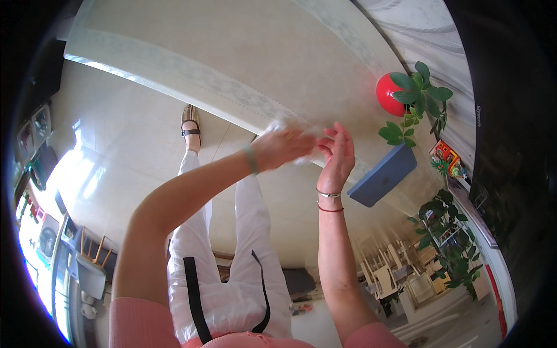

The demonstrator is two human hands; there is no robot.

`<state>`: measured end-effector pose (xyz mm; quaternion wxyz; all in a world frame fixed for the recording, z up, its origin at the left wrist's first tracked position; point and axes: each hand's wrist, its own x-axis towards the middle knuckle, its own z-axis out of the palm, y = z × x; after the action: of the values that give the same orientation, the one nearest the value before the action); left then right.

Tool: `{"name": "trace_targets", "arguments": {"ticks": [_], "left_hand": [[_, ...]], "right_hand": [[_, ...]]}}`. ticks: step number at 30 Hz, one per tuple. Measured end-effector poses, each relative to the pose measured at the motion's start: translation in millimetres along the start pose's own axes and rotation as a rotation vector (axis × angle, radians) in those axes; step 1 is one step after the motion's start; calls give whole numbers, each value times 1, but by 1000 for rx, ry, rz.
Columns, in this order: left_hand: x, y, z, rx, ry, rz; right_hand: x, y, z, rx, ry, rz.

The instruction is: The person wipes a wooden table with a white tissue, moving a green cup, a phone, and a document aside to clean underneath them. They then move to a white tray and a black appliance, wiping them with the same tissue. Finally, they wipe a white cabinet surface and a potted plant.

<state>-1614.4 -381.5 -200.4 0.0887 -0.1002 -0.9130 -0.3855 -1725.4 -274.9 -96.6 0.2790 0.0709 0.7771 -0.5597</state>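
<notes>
In front of me, over the edge of a pale patterned tabletop point(232, 35), my two hands are close together. My left hand point(284, 149), smeared by motion, is closed around a crumpled white cloth or tissue point(278, 126); bits of white stick out past the fingers on both sides. Its wrist wears a pale green bangle point(250, 159). Raised beside it, my right hand point(339, 155) has loosely bent fingers that are apart, with nothing plainly in them. Whether its fingertips touch the cloth is blurred. A silver bracelet and a red cord circle the right wrist.
Right of my hands lies a blue-grey flat rectangular object point(384, 176). Beyond it stands a round red pot point(390, 94) with a leafy plant point(426, 93). A black screen point(510, 174) fills the right side. Chairs point(96, 258) stand at the lower left.
</notes>
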Motion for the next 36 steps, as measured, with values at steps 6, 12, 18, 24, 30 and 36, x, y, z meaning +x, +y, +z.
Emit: {"name": "trace_targets", "arguments": {"ticks": [6, 12, 18, 24, 30, 36], "left_hand": [[-31, 5, -101, -329, 46, -320], [161, -87, -84, -95, 558, -237], [216, -102, -32, 476, 177, -289], [83, -30, -19, 515, -119, -53], [-82, -7, -45, -42, -260, 61], [53, -63, -119, 76, 188, -55]], "right_hand": [[-25, 18, -11, 11, -11, 13], [-24, 16, -9, -23, -14, 14], [-6, 17, -13, -51, -31, -23], [-2, 10, -12, -55, -61, -9], [-13, 0, 3, -81, -97, -24], [-7, -1, 33, -122, -9, -114]]}}
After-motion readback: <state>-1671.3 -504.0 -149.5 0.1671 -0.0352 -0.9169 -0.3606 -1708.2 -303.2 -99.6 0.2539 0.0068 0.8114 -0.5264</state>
